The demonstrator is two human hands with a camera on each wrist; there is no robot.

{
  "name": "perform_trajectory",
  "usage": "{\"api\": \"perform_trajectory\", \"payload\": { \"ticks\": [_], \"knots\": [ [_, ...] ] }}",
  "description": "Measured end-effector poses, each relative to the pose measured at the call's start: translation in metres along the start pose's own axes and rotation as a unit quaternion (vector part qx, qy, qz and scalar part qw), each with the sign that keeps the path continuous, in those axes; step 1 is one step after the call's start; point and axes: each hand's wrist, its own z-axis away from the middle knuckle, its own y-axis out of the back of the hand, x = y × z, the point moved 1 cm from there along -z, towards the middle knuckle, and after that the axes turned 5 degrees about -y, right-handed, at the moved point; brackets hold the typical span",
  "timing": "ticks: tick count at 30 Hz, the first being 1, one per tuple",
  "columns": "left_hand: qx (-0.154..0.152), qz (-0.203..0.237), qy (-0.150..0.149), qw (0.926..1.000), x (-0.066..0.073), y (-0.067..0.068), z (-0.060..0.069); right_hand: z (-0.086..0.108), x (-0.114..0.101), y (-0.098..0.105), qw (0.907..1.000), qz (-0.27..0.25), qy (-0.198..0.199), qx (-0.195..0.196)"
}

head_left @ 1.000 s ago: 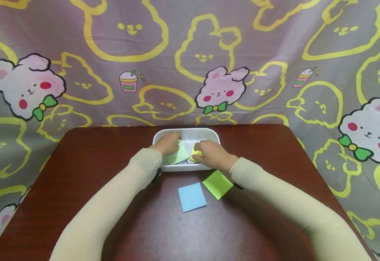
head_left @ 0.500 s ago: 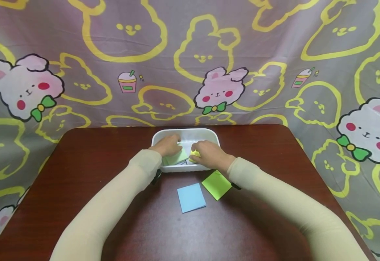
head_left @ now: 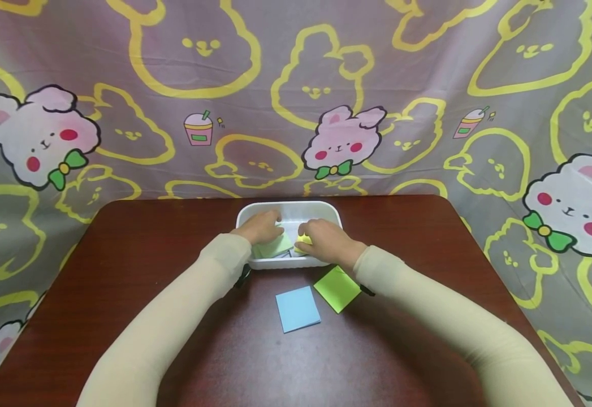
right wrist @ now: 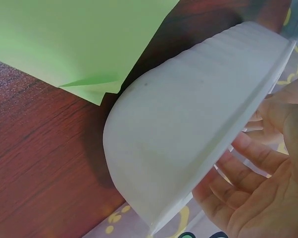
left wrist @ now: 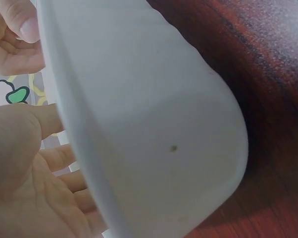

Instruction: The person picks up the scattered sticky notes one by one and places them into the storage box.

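A white plastic basket [head_left: 289,263] sits near the table's far edge, with both hands reaching into it. Inside on the left lies a pale green sticky note pad [head_left: 276,246]. Above this pad is my left hand [head_left: 259,226], its thumb and forefinger spread apart; the other fingertips are hidden. My right hand [head_left: 328,240] holds a small yellow sticky note pad [head_left: 303,241] between thumb and fingers, low in the basket. In the wrist views the basket wall [left wrist: 154,109] covers the fingertips of my left hand [left wrist: 35,178] and of my right hand [right wrist: 258,183].
On the dark red table [head_left: 214,350], in front of the basket, lie a blue sticky note pad [head_left: 298,309] and a bright green one [head_left: 337,289]. The green one is close to my right wrist. A patterned curtain [head_left: 255,102] hangs behind the table.
The pale green pad has come down from a tilt to lie lower in the basket, and my left thumb and forefinger have spread. The yellow pad has shifted slightly left and down with my right hand.
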Motion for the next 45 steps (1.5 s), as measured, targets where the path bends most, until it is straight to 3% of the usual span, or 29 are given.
{"api": "perform_trajectory", "payload": {
  "ticks": [24,37,45],
  "knots": [
    [0.014,-0.008,-0.016,0.9997,-0.004,0.003,0.007,0.002,-0.002,0.004,1.0,0.002,-0.009,-0.002],
    [0.033,-0.012,-0.045,0.9984,0.002,0.014,0.017,0.006,-0.002,0.011,1.0,0.0,-0.006,-0.001],
    [0.035,-0.016,-0.045,0.9983,0.001,0.014,0.018,0.007,-0.001,0.01,1.0,0.007,-0.005,0.003]
  ]
}}
